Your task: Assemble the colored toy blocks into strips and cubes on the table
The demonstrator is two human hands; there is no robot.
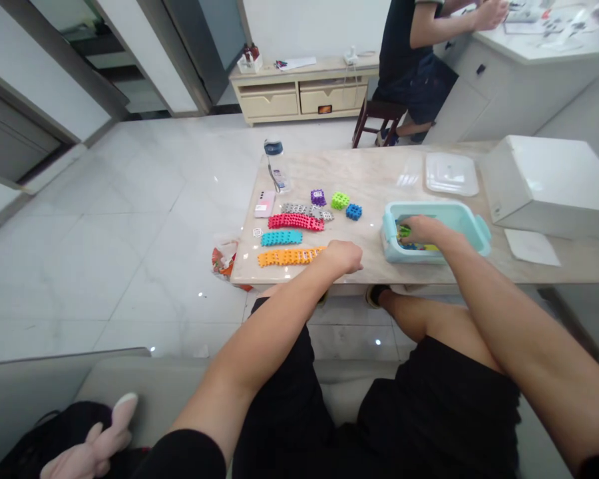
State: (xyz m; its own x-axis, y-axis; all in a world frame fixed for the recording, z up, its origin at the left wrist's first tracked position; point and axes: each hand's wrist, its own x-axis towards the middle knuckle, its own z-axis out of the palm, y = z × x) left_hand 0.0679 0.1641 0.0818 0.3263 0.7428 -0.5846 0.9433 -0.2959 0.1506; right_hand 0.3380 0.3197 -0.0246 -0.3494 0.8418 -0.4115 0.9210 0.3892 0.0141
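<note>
My left hand [347,257] is curled closed above the front edge of the table, at the right end of a row of orange interlocking blocks [282,257]; what its fingers hold, if anything, is hidden. My right hand [420,230] reaches into a light-blue plastic bin [466,229], its fingers closed about a green building block [404,231]. More coloured pieces lie beneath it. Left of the bin are a turquoise row [281,238], a red row [296,222], a grey row [299,209], a purple block cluster [318,197], a lime-green cluster [340,200] and a blue cluster [354,211].
A water bottle [276,169] and a phone [264,204] stand and lie at the table's left. To the right are a clear lid [452,174], a white box [554,186] and a white sheet [532,247]. Another person [409,53] sits at a far counter.
</note>
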